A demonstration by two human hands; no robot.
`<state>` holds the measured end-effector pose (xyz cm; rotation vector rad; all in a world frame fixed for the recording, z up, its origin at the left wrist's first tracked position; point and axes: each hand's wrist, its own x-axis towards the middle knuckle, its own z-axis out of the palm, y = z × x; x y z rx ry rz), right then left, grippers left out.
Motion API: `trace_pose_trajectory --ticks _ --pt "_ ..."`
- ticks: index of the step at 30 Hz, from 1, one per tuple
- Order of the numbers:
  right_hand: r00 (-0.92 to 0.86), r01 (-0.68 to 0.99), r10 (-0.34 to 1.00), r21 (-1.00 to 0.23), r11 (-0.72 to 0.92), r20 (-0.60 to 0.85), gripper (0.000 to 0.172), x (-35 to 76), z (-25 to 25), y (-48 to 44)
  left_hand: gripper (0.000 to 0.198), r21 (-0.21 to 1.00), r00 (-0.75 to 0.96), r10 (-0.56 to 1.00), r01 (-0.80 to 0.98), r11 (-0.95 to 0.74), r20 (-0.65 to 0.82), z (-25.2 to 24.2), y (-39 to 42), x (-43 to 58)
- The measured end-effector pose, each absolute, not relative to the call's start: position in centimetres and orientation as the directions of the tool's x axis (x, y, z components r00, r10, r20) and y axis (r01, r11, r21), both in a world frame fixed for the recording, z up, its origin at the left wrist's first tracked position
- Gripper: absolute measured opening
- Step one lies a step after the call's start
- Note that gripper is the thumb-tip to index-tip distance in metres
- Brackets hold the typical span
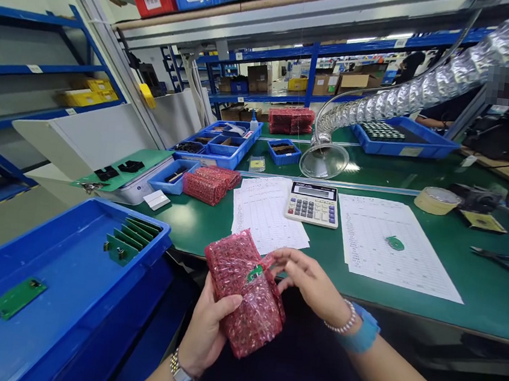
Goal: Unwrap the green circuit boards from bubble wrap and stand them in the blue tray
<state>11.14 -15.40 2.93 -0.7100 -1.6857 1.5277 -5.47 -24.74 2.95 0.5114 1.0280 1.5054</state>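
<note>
A bundle in red bubble wrap [259, 318] is held over the table's front edge, tilted, with a bit of green board [255, 272] showing at its middle. My left hand [210, 325] grips its lower left side, thumb on top. At the upper right side of the bundle, my right hand [306, 278] has its fingers bent against the wrap edge; the fingertips are partly hidden, and I cannot make out what they pinch. Just beyond lie printed sheets [257, 209] and a calculator [312, 204].
A large blue bin [84, 294] with several green circuit boards [134, 235] stands at left. More red wrapped bundles [209, 184] lie on the green table [196, 227]. Pliers [502, 259] and a tape roll [438, 200] are at right. A foil duct's funnel [324, 161] hangs at the back.
</note>
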Motion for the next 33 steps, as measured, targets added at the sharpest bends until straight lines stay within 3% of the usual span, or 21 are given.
trace_pose_trajectory --ticks 4,9,16,19,22,26,30,33 --pt "-0.562 0.076 0.778 -0.918 0.388 0.283 0.029 11.1 3.0 -16.2 0.074 0.794 -0.154 0.955 -0.597 0.113 -0.252 3.1 -25.1 -5.5" --pt "-0.472 0.179 0.659 -0.668 0.722 0.586 0.038 10.4 2.0 -16.7 0.079 0.797 -0.115 0.956 -0.584 0.154 -0.269 3.2 -25.3 -5.1" --pt "-0.460 0.195 0.565 -0.543 0.817 0.685 0.025 10.0 1.5 -17.6 0.068 0.781 -0.083 0.938 -0.581 0.228 -0.336 2.9 -25.2 -5.1" --pt "-0.374 0.200 0.686 -0.667 0.717 0.625 0.016 9.8 1.2 -17.2 0.069 0.819 -0.089 0.944 -0.527 0.228 -0.319 2.8 -25.2 -4.9" --pt "-0.242 0.145 0.847 -0.845 0.514 0.474 0.012 9.8 1.2 -16.4 0.071 0.850 -0.102 0.957 -0.493 0.187 -0.270 2.7 -25.3 -4.7" --pt "-0.172 0.009 0.953 -0.967 0.253 0.248 0.015 9.6 1.4 -15.0 0.068 0.857 -0.098 0.972 -0.497 0.137 -0.212 2.5 -25.3 -4.6" --pt "-0.328 -0.238 0.945 -0.966 -0.096 -0.013 0.021 9.1 1.4 -14.3 0.065 0.771 -0.047 0.974 -0.620 0.146 -0.222 1.6 -25.0 -5.1" --pt "-0.433 -0.382 0.897 -0.884 -0.270 -0.087 0.024 9.1 1.9 -14.7 0.059 0.645 -0.017 0.959 -0.743 0.178 -0.284 0.6 -24.3 -5.9"
